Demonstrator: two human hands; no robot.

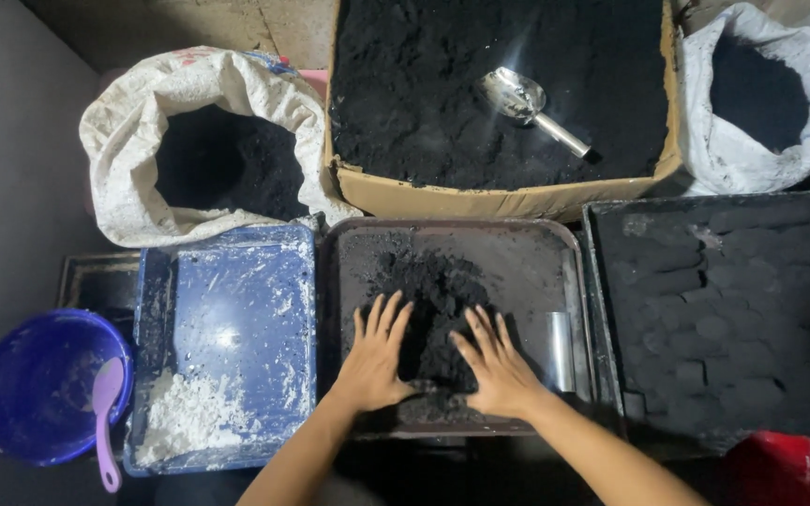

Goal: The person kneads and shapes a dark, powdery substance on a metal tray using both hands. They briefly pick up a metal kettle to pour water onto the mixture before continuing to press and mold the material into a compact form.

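**Hands flat on the black heap, one to each side**

Black powder is heaped in the middle of the dark metal tray straight in front of the person, and it runs away from them, near edge to far. The left hand and the right hand lie palms down with fingers spread on the near end of the heap, the left on its left flank, the right on its right flank, a dark strip of powder between them. Neither hand pinches anything, and both are about equally near. A short metal tube lies in the tray just right of the right hand, and a blue tray with white powder sits to the left.
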